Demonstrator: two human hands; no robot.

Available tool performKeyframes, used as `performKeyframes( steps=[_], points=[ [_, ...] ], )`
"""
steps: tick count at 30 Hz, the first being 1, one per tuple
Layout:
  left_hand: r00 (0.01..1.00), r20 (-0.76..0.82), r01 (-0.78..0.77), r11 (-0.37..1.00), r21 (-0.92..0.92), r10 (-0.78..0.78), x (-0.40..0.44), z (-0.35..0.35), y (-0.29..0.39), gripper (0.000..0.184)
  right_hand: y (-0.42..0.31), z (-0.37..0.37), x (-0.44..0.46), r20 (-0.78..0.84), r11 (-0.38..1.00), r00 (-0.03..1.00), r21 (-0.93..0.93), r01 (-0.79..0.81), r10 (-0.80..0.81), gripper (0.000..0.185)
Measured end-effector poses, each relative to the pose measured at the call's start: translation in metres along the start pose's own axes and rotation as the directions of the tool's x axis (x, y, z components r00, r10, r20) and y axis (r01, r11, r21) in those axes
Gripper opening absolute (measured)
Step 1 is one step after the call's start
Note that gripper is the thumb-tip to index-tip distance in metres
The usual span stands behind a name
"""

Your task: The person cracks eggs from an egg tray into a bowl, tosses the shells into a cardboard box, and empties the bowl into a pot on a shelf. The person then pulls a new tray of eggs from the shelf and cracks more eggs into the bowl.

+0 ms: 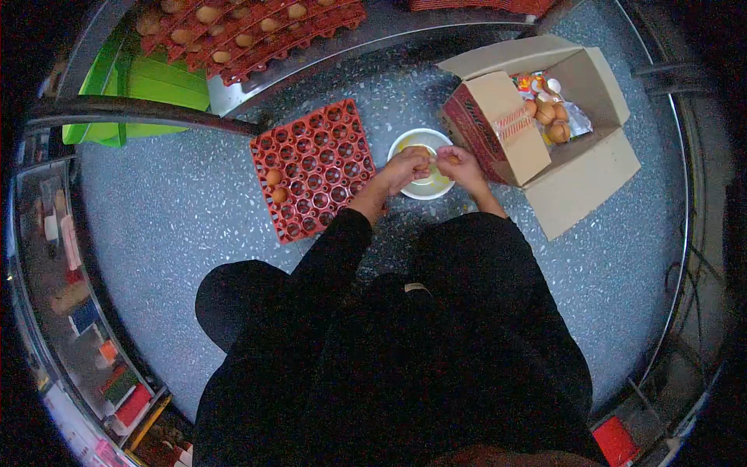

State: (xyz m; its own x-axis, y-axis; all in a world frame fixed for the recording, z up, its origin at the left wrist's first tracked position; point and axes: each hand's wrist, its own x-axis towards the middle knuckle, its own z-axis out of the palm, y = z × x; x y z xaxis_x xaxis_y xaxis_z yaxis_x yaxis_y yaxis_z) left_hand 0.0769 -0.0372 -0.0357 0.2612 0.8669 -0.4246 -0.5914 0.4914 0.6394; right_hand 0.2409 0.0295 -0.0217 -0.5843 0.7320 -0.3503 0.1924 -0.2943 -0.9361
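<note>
Both hands are over a white bowl on the speckled floor, with some yellow liquid showing inside. My left hand is closed around a brown egg or shell at the bowl's left side. At the bowl's right side, my right hand has its fingers pressed together; what they hold, if anything, is too small to tell. Left of the bowl lies a red egg tray, mostly empty cups, with two brown eggs near its left edge.
To the right, an open cardboard box holds brown shells and wrappers. Stacked red trays with eggs stand at the upper left, beside a green bin. A dark bar crosses the left side.
</note>
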Motion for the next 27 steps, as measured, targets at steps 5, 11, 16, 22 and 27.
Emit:
performKeyframes(
  steps=[5,11,16,22,27],
  points=[
    [0.972,-0.232,0.040,0.995,0.088,-0.018,-0.020,0.026,0.021,0.031,-0.003,-0.006,0.005,0.119,0.989,0.986,-0.101,-0.107,0.118,0.032],
    [0.992,-0.065,-0.076,0.927,0.368,0.107,-0.005,-0.007,0.002,0.039,-0.009,-0.004,0.002,0.184,0.931,0.983,-0.352,0.092,-0.028,0.032],
    [0.977,-0.169,-0.001,0.797,0.604,0.130,-0.008,0.000,0.006,0.047,-0.010,0.002,0.002,0.131,0.828,0.991,-0.554,0.086,-0.015,0.034],
    [0.945,-0.218,0.039,0.579,0.814,0.244,-0.010,0.006,0.005,0.032,-0.017,0.011,-0.003,0.092,0.838,0.991,-0.530,0.130,-0.095,0.032],
    [0.933,-0.252,0.093,0.506,0.857,0.256,-0.013,0.011,0.012,0.038,-0.011,0.012,-0.002,0.102,0.734,0.982,-0.654,0.184,-0.156,0.034]
  ],
)
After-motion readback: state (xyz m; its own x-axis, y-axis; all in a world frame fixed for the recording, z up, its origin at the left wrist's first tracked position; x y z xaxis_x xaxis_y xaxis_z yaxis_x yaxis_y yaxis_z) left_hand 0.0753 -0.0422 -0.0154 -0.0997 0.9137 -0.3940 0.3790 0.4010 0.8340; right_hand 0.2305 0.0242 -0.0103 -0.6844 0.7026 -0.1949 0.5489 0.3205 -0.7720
